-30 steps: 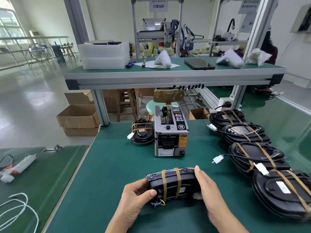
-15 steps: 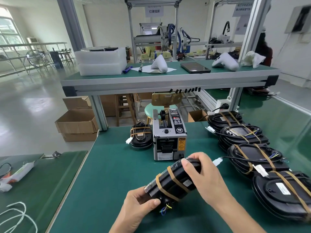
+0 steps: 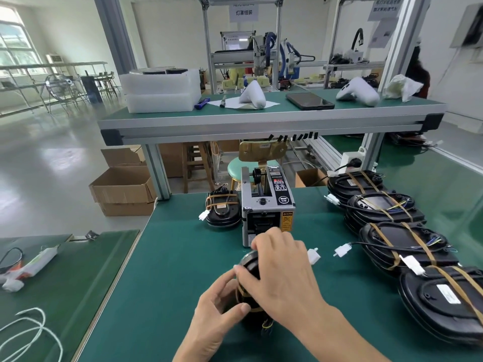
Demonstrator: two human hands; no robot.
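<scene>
Black housing [image 3: 249, 266], green mat [image 3: 183, 270] open leftward

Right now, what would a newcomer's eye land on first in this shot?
First, the two hands at the front of the green table: the left hand and the right hand both grip a black banded unit. Just behind it stands a grey tape dispenser, and a row of similar black units lines the table's right side.
</scene>
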